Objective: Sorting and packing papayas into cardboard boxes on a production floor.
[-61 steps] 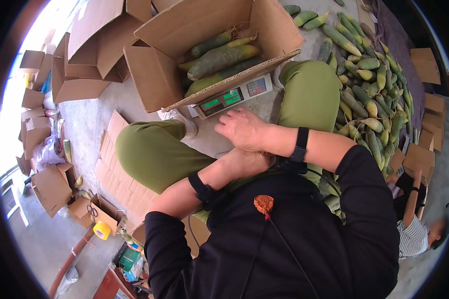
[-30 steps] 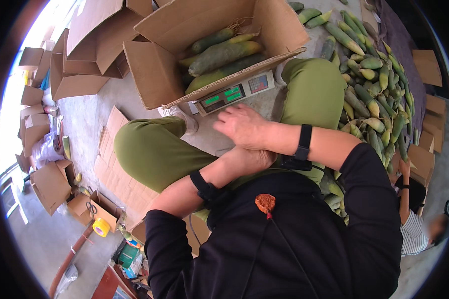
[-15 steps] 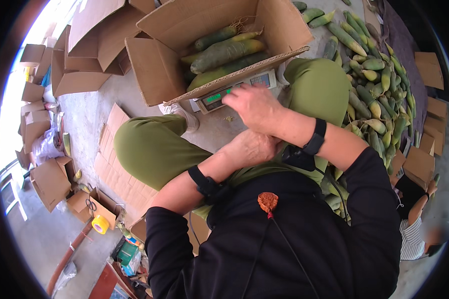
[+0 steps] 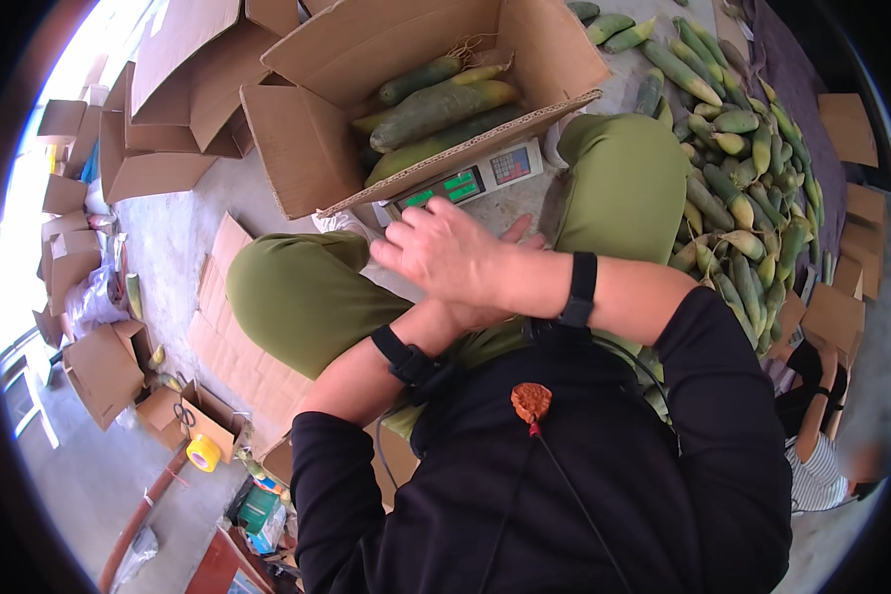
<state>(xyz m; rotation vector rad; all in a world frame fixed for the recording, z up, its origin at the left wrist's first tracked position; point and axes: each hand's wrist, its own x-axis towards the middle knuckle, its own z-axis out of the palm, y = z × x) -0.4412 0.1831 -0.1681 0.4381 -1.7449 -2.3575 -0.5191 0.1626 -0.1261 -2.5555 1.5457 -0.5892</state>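
Note:
My forearms cross over my lap. My right hand (image 4: 441, 252) lies on top, back upward, fingers loosely apart with nothing in them. Underneath it is my left hand (image 4: 520, 233), mostly covered; the fingers that show past my right wrist are stretched out and hold nothing. Just beyond my hands is an electronic scale (image 4: 513, 166) with a lit green display and a keypad. An open cardboard box (image 4: 302, 148) stands over the scale, its near wall hiding part of it. Several green radishes (image 4: 444, 114) lie in the box.
A large pile of green radishes (image 4: 752, 188) spreads at the right beside my knee. Open cardboard boxes (image 4: 183, 89) stand at the far left. Flattened cardboard (image 4: 238, 327) lies by my left knee. A yellow tape roll (image 4: 203, 452) is lower left. Another person (image 4: 817, 465) is at the right edge.
My right hand has drawn back from the scale and moved left, uncovering the display and keypad. My left fingers now show beyond my right wrist. The person at the right has shifted an arm.

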